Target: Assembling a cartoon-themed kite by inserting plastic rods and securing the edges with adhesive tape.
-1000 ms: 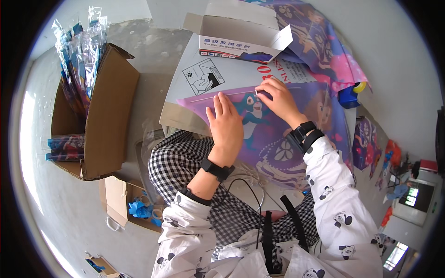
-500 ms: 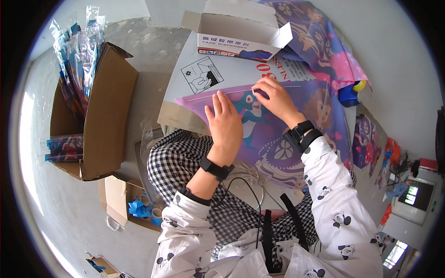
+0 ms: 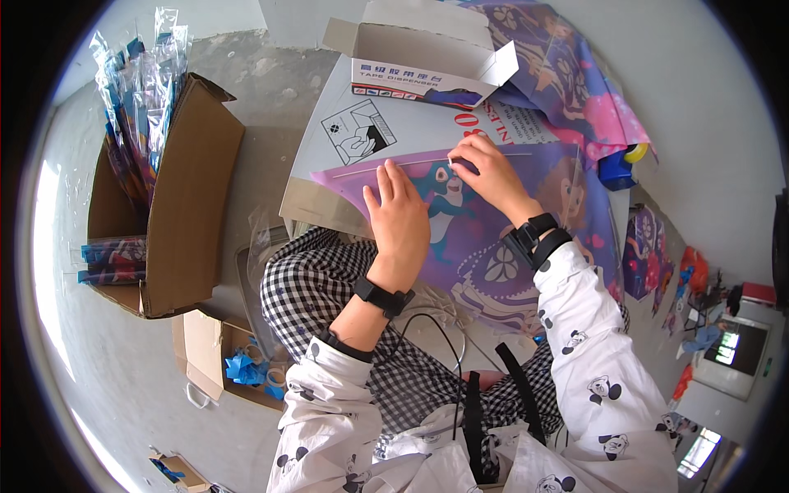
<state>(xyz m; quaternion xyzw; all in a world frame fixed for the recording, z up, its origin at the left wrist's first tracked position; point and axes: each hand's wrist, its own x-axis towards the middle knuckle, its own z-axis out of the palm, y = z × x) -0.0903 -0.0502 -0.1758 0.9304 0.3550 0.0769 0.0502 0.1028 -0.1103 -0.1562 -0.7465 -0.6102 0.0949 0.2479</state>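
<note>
A purple printed fabric sheet point(image 3: 501, 271) with cartoon figures lies over a white printed carton point(image 3: 320, 164) and hangs toward my lap. A thin white rod point(image 3: 362, 168) runs along its upper edge. My left hand point(image 3: 399, 209) lies on the sheet with its fingers stretched out, the tips at the rod. To its right, my right hand point(image 3: 489, 177) has its fingers bent together at the rod. A small dark purple piece point(image 3: 465, 166) shows between its thumb and fingers; whether it is folded fabric or a separate thing I cannot tell.
An open tape dispenser box point(image 3: 411, 78) stands on the carton's far side. More printed fabric point(image 3: 567, 74) is heaped at the far right, near a blue tape dispenser point(image 3: 616, 170). At left, a tall cardboard box point(image 3: 193, 189) holds several wrapped packs; a smaller box point(image 3: 201, 349) holds tape rolls.
</note>
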